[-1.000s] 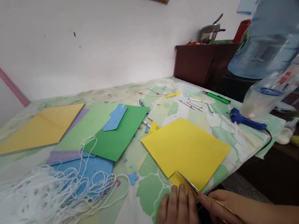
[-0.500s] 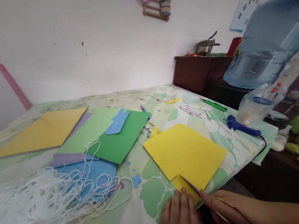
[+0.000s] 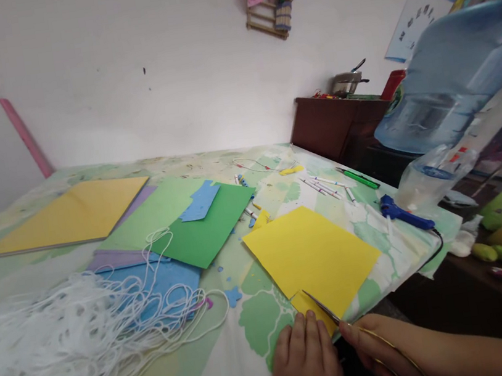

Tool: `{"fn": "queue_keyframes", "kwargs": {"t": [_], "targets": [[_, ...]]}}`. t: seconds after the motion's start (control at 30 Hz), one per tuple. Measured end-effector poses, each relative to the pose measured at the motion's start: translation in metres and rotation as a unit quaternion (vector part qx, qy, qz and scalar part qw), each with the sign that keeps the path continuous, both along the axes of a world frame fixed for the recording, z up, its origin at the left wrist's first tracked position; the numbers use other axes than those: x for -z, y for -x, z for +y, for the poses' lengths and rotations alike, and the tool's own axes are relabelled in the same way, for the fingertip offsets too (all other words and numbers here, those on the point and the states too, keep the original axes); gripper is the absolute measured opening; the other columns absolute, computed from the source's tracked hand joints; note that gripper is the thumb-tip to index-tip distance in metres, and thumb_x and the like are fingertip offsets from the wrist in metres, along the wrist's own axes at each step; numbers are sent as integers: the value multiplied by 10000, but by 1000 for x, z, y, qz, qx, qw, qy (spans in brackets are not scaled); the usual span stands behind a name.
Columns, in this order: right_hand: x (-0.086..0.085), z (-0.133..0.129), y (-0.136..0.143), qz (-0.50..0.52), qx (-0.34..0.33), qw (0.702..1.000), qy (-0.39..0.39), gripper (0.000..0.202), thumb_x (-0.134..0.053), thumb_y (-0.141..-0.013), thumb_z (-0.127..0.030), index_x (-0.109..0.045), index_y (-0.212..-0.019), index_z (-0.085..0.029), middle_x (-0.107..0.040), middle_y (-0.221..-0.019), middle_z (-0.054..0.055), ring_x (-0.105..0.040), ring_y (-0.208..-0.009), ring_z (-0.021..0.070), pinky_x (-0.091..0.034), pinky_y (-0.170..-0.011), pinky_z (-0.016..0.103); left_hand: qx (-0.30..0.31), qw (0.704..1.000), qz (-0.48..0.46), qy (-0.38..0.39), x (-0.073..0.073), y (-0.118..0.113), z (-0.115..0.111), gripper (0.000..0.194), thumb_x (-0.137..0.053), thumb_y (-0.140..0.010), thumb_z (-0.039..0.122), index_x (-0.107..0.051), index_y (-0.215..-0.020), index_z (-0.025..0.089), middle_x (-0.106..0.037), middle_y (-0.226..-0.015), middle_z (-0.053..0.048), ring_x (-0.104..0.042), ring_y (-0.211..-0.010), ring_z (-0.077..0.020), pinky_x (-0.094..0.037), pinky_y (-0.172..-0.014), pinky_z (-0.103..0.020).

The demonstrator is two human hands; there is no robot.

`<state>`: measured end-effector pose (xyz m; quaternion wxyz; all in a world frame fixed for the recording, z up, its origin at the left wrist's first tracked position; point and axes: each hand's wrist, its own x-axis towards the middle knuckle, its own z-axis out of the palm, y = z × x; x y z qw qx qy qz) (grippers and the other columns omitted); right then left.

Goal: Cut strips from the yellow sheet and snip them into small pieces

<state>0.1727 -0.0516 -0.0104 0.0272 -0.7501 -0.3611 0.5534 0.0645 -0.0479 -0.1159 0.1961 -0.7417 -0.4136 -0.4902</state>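
Observation:
A sheet of yellow paper [image 3: 313, 251] lies at the table's near right, its lower corner partly cut into a flap or strip. On that strip my left hand [image 3: 303, 358] rests palm down, fingers side by side and stretched out flat. My right hand [image 3: 372, 351] is closed around gold-handled scissors [image 3: 326, 309], with the blades slanting up and left over the yellow sheet beside the cut. The handles are partly covered by my fingers. Dark green paper [image 3: 213, 234] and a blue paper piece [image 3: 200, 201] lie to the left.
White string [image 3: 45, 354] is heaped at the left over blue paper [image 3: 162, 287]. A yellow pad [image 3: 68, 217] lies behind it. Felt pens [image 3: 321, 187], a green cutter [image 3: 358, 178] and a blue glue gun [image 3: 404, 214] line the right edge, near a large water bottle [image 3: 441, 80].
The view has shifted slightly. The scissors' tip and both hands keep nearly the same place on the yellow paper.

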Motion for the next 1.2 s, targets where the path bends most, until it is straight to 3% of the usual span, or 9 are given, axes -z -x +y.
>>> {"fn": "queue_keyframes", "kwargs": {"t": [0.17,0.4,0.73,0.93,1.07,1.2], "targets": [[9,1,-6,-12,-23,1000,-4,455,-248,-822,-502,-381,-543,-170,-310,-317,-80,-253,-227,33,-199,-227,117,4,1000,8,-1,0,2,0,206,-431,-689,174,-627,-748,150,-682,-769,-46,-600,-731,-170,-366,-678,-301],[9,3,-6,23,-6,999,-31,495,-205,-838,-486,-370,-502,-163,-293,-303,-77,-244,-225,28,-186,-237,120,5,1000,-3,-4,-1,0,0,211,-427,-688,173,-626,-754,153,-682,-762,-48,-600,-723,-166,-366,-686,-297],[44,0,-20,78,20,996,-29,492,-263,-747,-616,-408,-572,-180,-349,-351,-71,-263,-224,48,-222,-248,158,4,1000,-3,-12,0,-1,0,225,-425,-661,143,-632,-749,136,-686,-756,-49,-604,-703,-174,-368,-667,-310],[41,1,-10,23,22,999,0,525,-239,-752,-622,-359,-485,-185,-300,-316,-66,-245,-235,46,-199,-287,158,-8,999,-27,-21,3,-6,1,215,-420,-669,146,-627,-723,155,-686,-730,-49,-600,-695,-175,-368,-663,-311],[38,5,-3,-52,-26,998,10,534,-217,-787,-573,-348,-442,-187,-311,-300,-45,-271,-232,59,-207,-288,172,-15,998,-60,-17,9,-10,2,218,-410,-690,166,-626,-720,160,-686,-735,-48,-602,-693,-182,-362,-678,-322],[39,6,-5,-49,-48,998,3,549,-214,-797,-554,-340,-414,-182,-305,-295,-42,-258,-220,53,-177,-263,163,-12,998,-59,-10,14,-11,1,232,-396,-697,161,-625,-733,157,-686,-748,-50,-603,-706,-188,-359,-687,-326]]}}
